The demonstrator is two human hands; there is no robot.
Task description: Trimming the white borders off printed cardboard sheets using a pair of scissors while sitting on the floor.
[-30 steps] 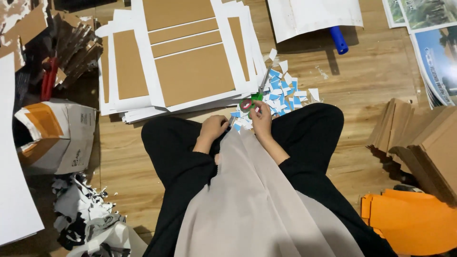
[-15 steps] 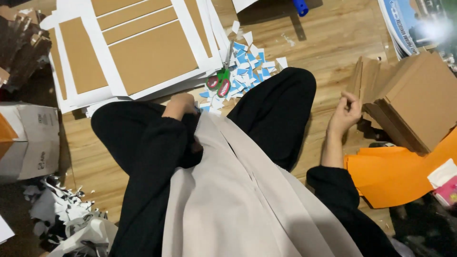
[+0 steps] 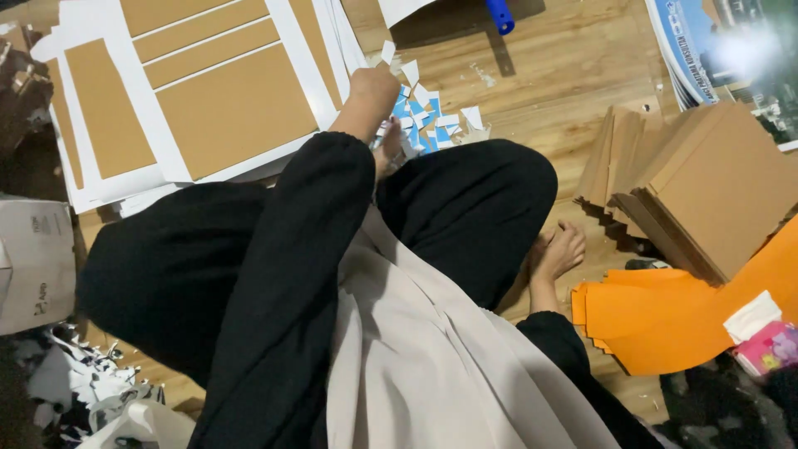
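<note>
I sit cross-legged on a wooden floor (image 3: 549, 91) in black trousers and a pale garment. My left hand (image 3: 371, 88) reaches forward in a black sleeve and hovers, curled, over a heap of blue and white paper scraps (image 3: 432, 125), right beside a stack of brown sheets with white borders (image 3: 224, 108). What its fingers hold is hidden. My right hand (image 3: 559, 249) rests on the floor next to my knee with its fingers spread and nothing in it. It lies just left of a pile of orange sheets (image 3: 682, 324) and below a stack of brown cardboard pieces (image 3: 706, 191).
A blue handle (image 3: 500, 15) lies at the top. Glossy printed sheets (image 3: 723, 50) sit at the top right. A white carton (image 3: 33, 258) and shredded white scraps (image 3: 83, 391) are at the left. A small pink and white pack (image 3: 769, 341) lies at the right edge.
My right hand has come down from the cardboard stack to the floor beside my knee. My left hand has stretched forward over the paper scraps, covering the scissors seen before.
</note>
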